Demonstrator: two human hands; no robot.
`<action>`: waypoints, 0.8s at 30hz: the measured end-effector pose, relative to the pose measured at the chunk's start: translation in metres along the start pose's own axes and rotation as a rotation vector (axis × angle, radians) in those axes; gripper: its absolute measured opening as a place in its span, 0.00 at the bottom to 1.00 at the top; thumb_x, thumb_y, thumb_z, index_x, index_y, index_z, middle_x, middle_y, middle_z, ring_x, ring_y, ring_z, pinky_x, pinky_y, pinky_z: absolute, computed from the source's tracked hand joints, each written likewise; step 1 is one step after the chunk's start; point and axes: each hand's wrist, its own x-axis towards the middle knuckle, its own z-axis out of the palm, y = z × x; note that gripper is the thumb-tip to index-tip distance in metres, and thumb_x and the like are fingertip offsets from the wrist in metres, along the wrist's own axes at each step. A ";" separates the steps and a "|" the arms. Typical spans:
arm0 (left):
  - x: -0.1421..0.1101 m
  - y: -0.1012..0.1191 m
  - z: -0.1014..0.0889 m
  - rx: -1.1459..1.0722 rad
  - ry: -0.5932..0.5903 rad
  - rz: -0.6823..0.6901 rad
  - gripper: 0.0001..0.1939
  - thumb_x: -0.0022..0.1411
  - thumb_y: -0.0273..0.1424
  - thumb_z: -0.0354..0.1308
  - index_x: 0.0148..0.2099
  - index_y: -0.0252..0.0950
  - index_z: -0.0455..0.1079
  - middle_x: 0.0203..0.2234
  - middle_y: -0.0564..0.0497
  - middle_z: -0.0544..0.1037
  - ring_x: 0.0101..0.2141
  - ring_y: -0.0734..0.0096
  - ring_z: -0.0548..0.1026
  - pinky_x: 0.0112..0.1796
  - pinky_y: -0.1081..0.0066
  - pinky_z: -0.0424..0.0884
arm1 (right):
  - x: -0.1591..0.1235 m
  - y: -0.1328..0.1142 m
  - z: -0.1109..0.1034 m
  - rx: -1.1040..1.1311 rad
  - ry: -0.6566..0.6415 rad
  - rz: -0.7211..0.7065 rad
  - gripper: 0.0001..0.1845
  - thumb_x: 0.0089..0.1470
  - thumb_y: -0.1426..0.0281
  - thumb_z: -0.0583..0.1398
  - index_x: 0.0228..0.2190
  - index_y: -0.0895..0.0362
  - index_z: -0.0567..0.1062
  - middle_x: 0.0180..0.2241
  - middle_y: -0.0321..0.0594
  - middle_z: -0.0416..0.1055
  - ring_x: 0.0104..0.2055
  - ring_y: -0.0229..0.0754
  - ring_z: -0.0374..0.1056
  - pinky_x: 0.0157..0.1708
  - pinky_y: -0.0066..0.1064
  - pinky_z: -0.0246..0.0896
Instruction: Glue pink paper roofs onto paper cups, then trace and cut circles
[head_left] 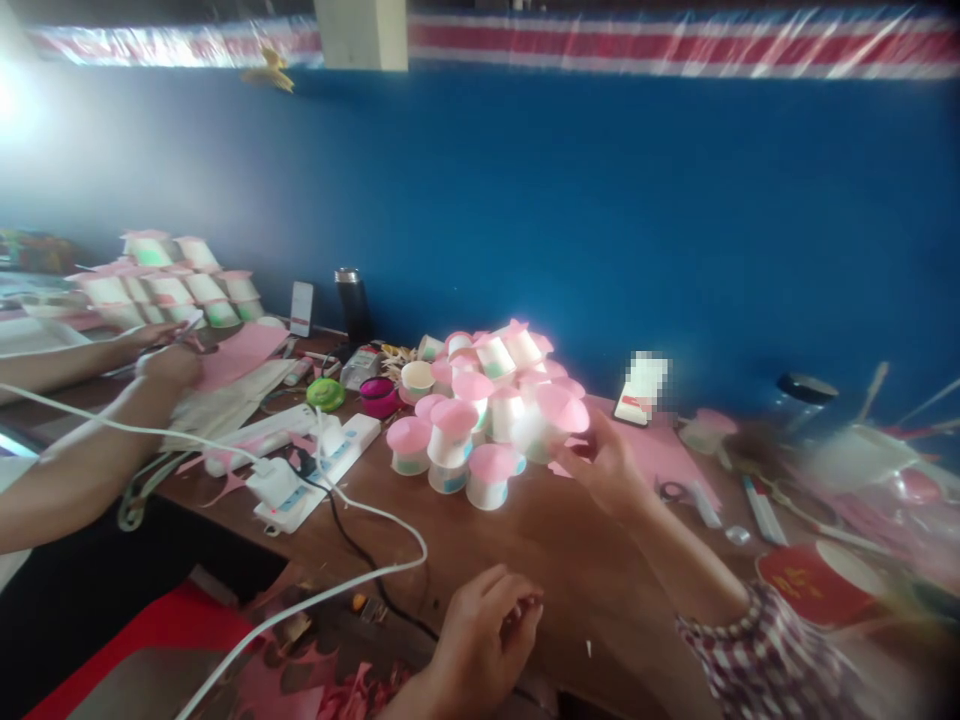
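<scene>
My right hand (604, 468) reaches to the right side of a stack of small white paper cups. Its fingers close at the edge of a blurred paper cup (534, 432) topped by a pink paper disc (562, 408); the exact contact is smeared. The other cups, each with a pink disc on top, stand in layers, among them a cup (487, 492) at the front. Near the table's front edge, my left hand (491, 630) is loosely curled, a gap between thumb and fingers, with nothing visible in it.
Another person's hands (169, 360) work at left beside a second cup stack (165, 285). A power strip (352, 450) with trailing cables (416, 545) lies at centre left. A phone (641, 390), pink sheets (667, 455) and a red paper cup (817, 580) are on the right.
</scene>
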 end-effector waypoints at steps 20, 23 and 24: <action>-0.002 -0.013 0.003 0.084 -0.022 -0.002 0.07 0.60 0.27 0.50 0.38 0.38 0.69 0.27 0.51 0.73 0.27 0.74 0.71 0.30 0.76 0.67 | 0.015 -0.012 0.001 0.068 -0.048 0.008 0.22 0.47 0.65 0.65 0.44 0.51 0.68 0.40 0.40 0.73 0.34 0.45 0.72 0.33 0.40 0.73; -0.003 -0.017 0.004 0.089 -0.012 0.036 0.07 0.59 0.26 0.50 0.38 0.38 0.68 0.27 0.51 0.74 0.26 0.75 0.71 0.28 0.77 0.66 | 0.013 -0.005 -0.005 0.045 0.002 0.013 0.22 0.47 0.66 0.65 0.45 0.53 0.68 0.42 0.41 0.73 0.38 0.46 0.72 0.37 0.41 0.72; -0.003 -0.018 0.005 0.095 -0.011 0.047 0.07 0.59 0.25 0.50 0.38 0.38 0.68 0.27 0.51 0.74 0.26 0.75 0.71 0.28 0.77 0.66 | 0.012 -0.001 -0.008 0.032 0.027 0.013 0.23 0.46 0.65 0.65 0.45 0.53 0.68 0.43 0.42 0.73 0.40 0.47 0.72 0.38 0.42 0.72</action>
